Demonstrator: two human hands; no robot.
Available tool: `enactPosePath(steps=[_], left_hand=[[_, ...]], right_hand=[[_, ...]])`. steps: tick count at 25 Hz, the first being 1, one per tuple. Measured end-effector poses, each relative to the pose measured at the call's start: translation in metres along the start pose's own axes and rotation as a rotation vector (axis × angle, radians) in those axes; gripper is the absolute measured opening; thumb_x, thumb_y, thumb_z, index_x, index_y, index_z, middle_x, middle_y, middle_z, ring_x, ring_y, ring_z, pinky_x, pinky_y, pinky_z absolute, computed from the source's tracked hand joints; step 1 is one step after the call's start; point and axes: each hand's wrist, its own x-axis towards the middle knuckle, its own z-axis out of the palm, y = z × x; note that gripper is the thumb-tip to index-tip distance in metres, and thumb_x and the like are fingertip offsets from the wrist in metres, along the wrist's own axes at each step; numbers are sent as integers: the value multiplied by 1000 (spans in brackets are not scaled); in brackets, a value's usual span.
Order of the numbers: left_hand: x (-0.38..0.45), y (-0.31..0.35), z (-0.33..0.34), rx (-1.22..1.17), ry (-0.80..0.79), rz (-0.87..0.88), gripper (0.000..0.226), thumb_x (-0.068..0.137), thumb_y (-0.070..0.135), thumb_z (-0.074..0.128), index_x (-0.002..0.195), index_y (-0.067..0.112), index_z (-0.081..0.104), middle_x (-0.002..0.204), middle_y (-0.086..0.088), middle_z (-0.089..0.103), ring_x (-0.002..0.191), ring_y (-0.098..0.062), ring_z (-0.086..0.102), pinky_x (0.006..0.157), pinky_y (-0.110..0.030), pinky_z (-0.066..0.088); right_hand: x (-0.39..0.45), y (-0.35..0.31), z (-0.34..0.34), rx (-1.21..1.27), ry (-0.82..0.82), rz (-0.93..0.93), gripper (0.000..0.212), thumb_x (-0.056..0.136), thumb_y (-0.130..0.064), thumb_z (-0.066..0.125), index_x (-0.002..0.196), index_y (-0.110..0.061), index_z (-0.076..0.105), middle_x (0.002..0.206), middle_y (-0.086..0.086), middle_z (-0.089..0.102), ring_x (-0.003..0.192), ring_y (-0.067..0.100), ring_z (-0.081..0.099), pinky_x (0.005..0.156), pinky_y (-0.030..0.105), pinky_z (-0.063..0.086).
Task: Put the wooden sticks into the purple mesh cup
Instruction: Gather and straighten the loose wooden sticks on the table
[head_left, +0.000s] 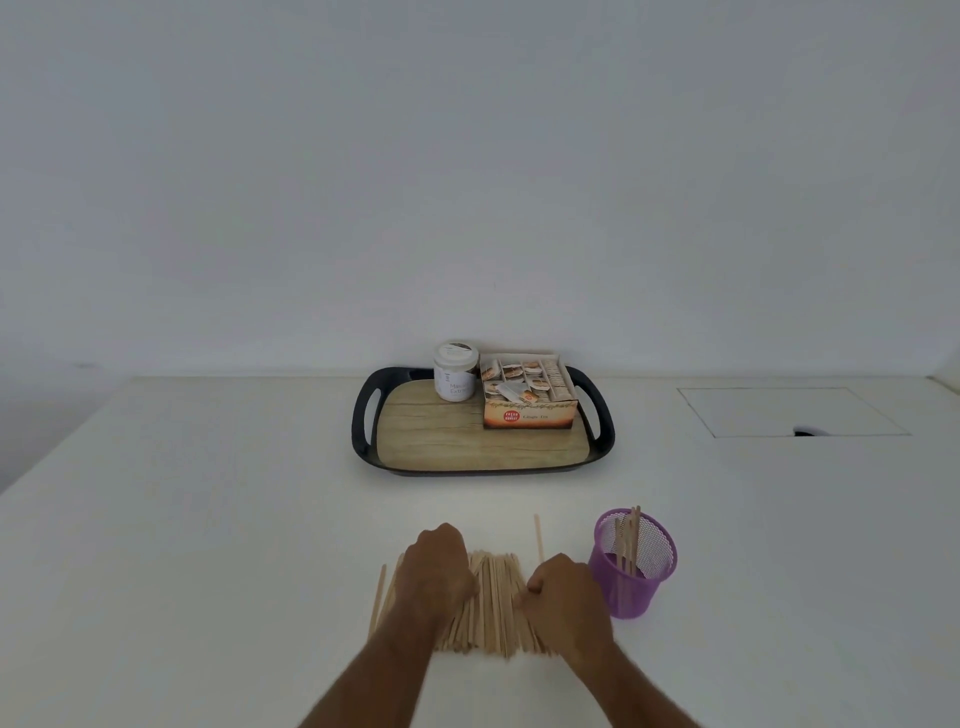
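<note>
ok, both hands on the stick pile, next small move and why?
Probably close the right hand on a few flat wooden sticks and lift them toward the purple mesh cup just to its right: the cup holds only a few, and most still lie under both hands.

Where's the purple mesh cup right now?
In the head view the purple mesh cup stands on the white table at lower right, just right of the right hand and the pile of wooden sticks, nearer than the tray.
</note>
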Motion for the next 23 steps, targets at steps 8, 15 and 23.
enactPosePath(steps=[8, 15, 23], left_hand=[[3, -2, 4, -120, -23, -17, 11, 71, 8, 69, 81, 5, 71, 71, -1, 71, 62, -13, 69, 61, -26, 58], [1, 1, 1, -127, -9, 6, 14, 75, 14, 70, 68, 13, 58, 59, 5, 57, 50, -7, 57, 47, -17, 43], [-5, 49, -34, -601, 119, 171, 9, 80, 9, 72, 79, 17, 67, 77, 1, 72, 67, -13, 72, 70, -33, 63]], right_hand=[[-4, -1, -1, 67, 74, 3, 19, 82, -17, 56, 75, -17, 74, 56, -11, 55, 52, 7, 57, 49, 10, 39], [-15, -9, -18, 276, 134, -32, 8, 86, -20, 68, 79, -18, 69, 71, -11, 67, 66, 4, 64, 62, 15, 51], [-9, 4, -96, 447, 349, -23, 10, 85, -15, 69, 76, -19, 65, 63, -7, 66, 60, 6, 64, 59, 22, 52]])
